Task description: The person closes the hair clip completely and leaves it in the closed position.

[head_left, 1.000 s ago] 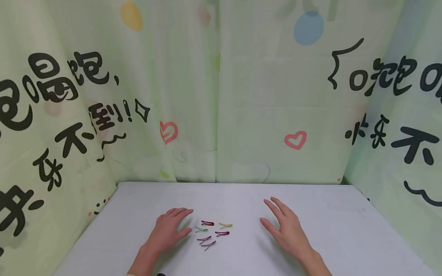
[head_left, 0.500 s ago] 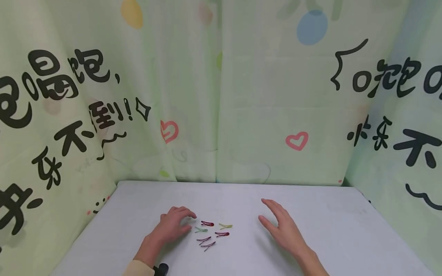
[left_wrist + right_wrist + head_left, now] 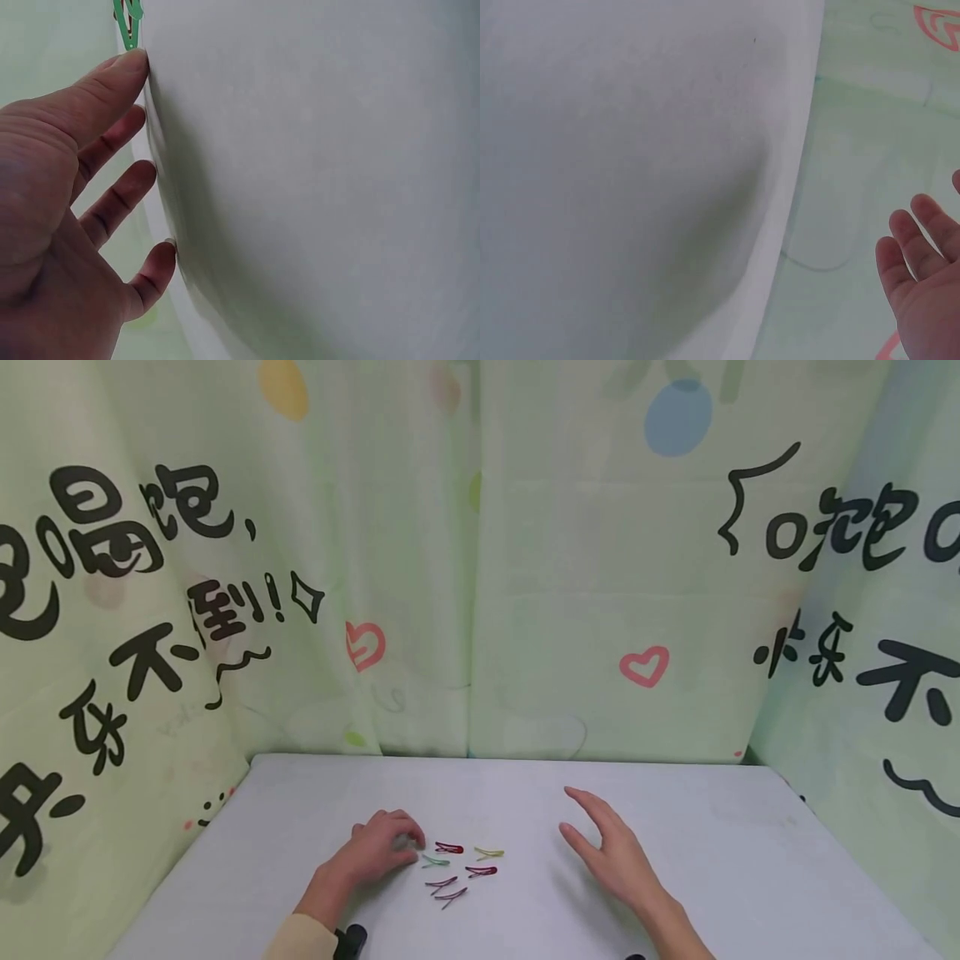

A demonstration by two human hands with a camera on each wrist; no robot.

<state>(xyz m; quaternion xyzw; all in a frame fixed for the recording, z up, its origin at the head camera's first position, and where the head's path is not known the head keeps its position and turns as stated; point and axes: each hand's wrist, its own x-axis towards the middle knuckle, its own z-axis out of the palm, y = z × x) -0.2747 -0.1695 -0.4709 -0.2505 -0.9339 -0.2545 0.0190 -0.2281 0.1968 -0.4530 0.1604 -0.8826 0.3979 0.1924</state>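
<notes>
Several small hair clips lie in a loose cluster on the white table (image 3: pixel 720 868): a dark red one (image 3: pixel 450 847), a yellow one (image 3: pixel 489 852), a green one (image 3: pixel 435 861), another dark red one (image 3: pixel 481 869) and two purple ones (image 3: pixel 441 882). My left hand (image 3: pixel 408 846) rests just left of the cluster, fingers bent, fingertips on the table. In the left wrist view the thumb of my left hand (image 3: pixel 137 88) ends right beside the green clip (image 3: pixel 129 22), and the hand holds nothing. To the right of the clips, my right hand (image 3: pixel 581 818) is spread flat and empty; the right wrist view shows only part of my right hand (image 3: pixel 911 225).
Pale green printed curtains (image 3: pixel 480 568) close in the table at the back and on both sides. A sleeve cuff (image 3: pixel 300 939) and a dark wrist strap (image 3: pixel 348 939) show at the bottom edge.
My left hand's fingers have curled inward from flat, and their tips have drawn up beside the green clip. My right hand has shifted slightly left and away. The clips have not moved.
</notes>
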